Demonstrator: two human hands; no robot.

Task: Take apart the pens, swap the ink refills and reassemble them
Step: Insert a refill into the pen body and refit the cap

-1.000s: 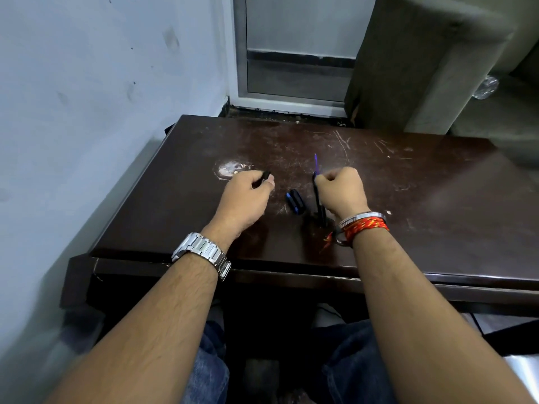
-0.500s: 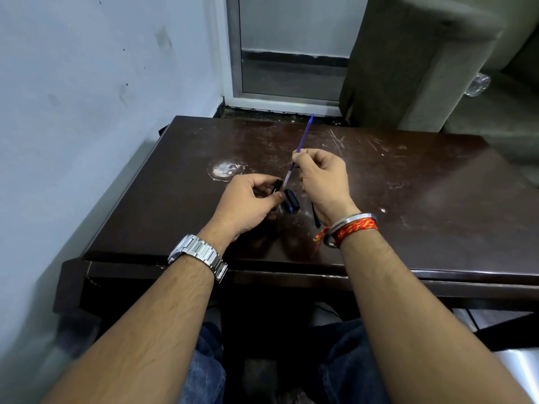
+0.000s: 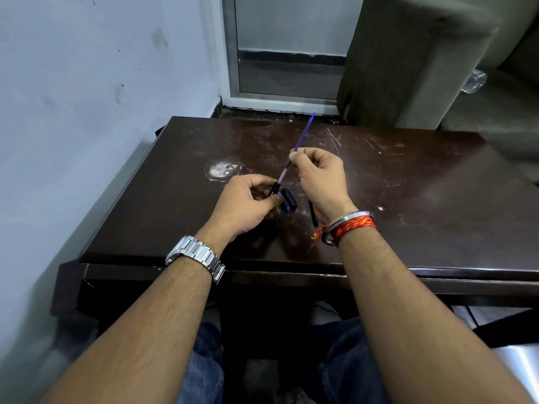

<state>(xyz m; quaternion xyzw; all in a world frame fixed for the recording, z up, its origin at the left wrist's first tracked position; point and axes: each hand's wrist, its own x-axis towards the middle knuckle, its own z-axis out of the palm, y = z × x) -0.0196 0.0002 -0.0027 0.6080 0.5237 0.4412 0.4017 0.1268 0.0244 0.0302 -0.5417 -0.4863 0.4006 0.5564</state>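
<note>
My right hand (image 3: 319, 177) pinches a thin blue ink refill (image 3: 303, 135), which slants up and away over the dark wooden table (image 3: 423, 182). The refill's lower end meets a short black pen piece (image 3: 274, 189) gripped by my left hand (image 3: 248, 204). Between my hands, two dark pen parts with blue trim (image 3: 288, 201) lie on the table. A thin black pen part (image 3: 312, 212) rests just under my right wrist, partly hidden.
A pale wall runs along the table's left side. A worn pale patch (image 3: 223, 169) marks the tabletop beyond my left hand. A metal-framed door (image 3: 288, 48) and a grey sofa (image 3: 408, 59) stand past the far edge.
My right hand lifted the blue refill off the table and brought its lower end to the black piece in my left hand. My left hand shifted right toward it.
</note>
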